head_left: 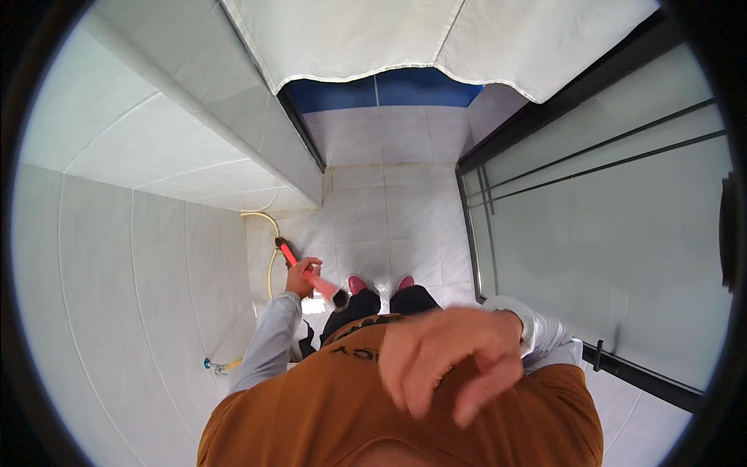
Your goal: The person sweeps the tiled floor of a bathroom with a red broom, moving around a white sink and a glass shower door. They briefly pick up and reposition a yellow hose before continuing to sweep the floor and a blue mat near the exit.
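Observation:
My left hand [302, 278] grips a red pole [317, 283] low on my left side, fingers wrapped round it. The pole's near end is wide and looks dark and hollow. Its far end points down to the floor and meets a small dark brown patch, whose kind I cannot make out. Close in front of my chest is my right hand [455, 354], slightly smeared by motion. Its fingers are bent and apart, with nothing seen in them.
A yellow hose [271, 272] runs along the left wall near a blue-handled tap [208, 363]. White cloth [373, 39] hangs ahead over a blue band [412, 87]. A dark-framed frosted glass door [615, 218] stands right. My pink shoes [356, 284] are on pale floor tiles [362, 202].

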The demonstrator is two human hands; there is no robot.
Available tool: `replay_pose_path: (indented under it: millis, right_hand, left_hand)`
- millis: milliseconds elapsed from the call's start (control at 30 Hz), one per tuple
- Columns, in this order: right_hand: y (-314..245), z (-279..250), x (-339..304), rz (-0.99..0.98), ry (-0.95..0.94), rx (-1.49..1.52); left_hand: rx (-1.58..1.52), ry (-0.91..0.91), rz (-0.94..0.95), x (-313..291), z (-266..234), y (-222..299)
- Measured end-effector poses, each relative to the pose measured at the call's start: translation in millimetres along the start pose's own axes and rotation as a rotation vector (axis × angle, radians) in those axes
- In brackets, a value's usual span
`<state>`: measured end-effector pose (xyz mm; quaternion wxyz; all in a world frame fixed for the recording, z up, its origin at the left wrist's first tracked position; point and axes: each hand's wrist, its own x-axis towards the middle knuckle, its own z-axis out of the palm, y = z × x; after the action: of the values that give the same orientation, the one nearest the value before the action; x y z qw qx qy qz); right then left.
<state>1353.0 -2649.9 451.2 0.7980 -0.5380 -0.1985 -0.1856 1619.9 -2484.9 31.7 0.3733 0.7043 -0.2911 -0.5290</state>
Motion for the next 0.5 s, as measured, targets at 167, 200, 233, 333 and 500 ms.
replay_pose_path:
  millis: [167, 200, 233, 333, 500]
  right_hand:
    - [-11.1, -21.3, -38.7, -0.006, 0.342, -0.425]
    - [-16.6, -25.5, -43.4, 0.028, 0.143, -0.263]
    - [-24.4, -29.8, -47.0, -0.018, -0.051, -0.076]
    - [-57.6, -46.2, -54.2, -0.155, -0.284, -0.015]
    - [-131.4, -84.0, -76.4, -0.096, -0.492, -0.025]
  left_hand:
    - [0.429, -0.063, 0.454, 32.1, 41.0, 75.1]
    - [0.442, -0.064, 0.463, 34.2, 54.5, 96.6]
    - [0.461, -0.128, 0.42, 36.3, 66.8, 117.9]
    - [0.464, -0.258, 0.372, 45.5, 107.0, 174.8]
    - [0.531, -0.338, 0.352, 70.9, 179.7, 253.5]
